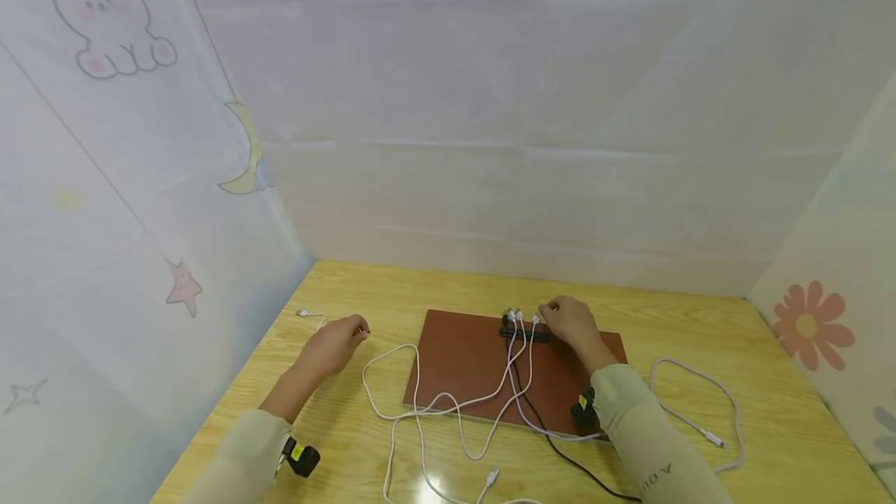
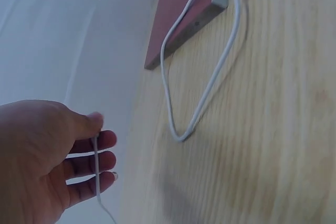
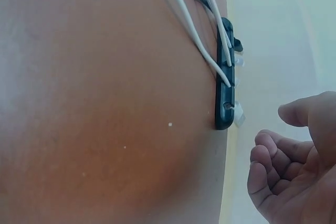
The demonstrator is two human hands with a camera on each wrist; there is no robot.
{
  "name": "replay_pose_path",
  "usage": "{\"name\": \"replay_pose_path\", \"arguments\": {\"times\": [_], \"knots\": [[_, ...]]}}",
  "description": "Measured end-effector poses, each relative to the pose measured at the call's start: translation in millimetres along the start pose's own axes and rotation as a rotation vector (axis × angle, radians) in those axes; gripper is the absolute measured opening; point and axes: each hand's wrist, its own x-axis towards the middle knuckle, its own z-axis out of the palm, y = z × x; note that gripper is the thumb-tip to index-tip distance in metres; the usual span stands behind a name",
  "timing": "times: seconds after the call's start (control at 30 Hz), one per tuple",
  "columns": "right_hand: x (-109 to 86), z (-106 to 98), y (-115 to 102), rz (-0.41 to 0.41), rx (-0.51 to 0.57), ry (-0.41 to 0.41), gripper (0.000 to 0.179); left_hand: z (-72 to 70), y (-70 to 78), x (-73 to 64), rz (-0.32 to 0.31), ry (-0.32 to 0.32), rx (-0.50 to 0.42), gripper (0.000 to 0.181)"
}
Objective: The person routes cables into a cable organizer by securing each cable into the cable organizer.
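My left hand is raised over the left part of the table and pinches a thin white cable between thumb and forefinger. From there the cable hangs down past the other fingers. My right hand is beside the black cable holder, with fingers loosely curled and nothing between them. The holder sits near the far edge of a brown board. Several cables run through its slots, with their plugs sticking out on the far side. A pale plug is at the slot nearest my right hand.
White cables loop across the board and the table front. A black cable runs toward the front right. Loose white plugs lie at the far left, the front and the right. Printed cloth walls surround the wooden table.
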Motion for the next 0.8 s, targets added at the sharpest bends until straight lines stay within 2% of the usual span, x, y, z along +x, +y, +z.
{"name": "replay_pose_path", "arguments": {"times": [0.13,0.27,0.4,0.5,0.7,0.8], "knots": [[-0.1,-2.4,-4.6,-0.002,-0.004,-0.01,0.046,9.2,11.7,-7.6,-0.003,-0.049,0.024,0.008],[-1.0,-0.3,-5.3,0.0,-0.002,-0.018,0.045,15.0,14.6,-26.2,0.019,-0.126,0.03,0.002],[-3.3,3.6,-2.0,0.015,0.002,-0.031,0.044,15.1,11.5,-49.3,0.088,-0.221,0.012,0.008],[-3.7,4.8,0.6,0.02,0.002,-0.032,0.042,12.4,8.7,-60.4,0.126,-0.261,-0.013,0.01],[-1.3,5.5,-0.5,-0.007,0.003,-0.027,0.041,6.4,1.8,-73.5,0.121,-0.282,-0.042,0.007],[-2.0,6.7,-1.1,-0.004,-0.001,-0.028,0.041,2.5,-1.1,-74.9,0.072,-0.263,-0.052,0.006]]}}
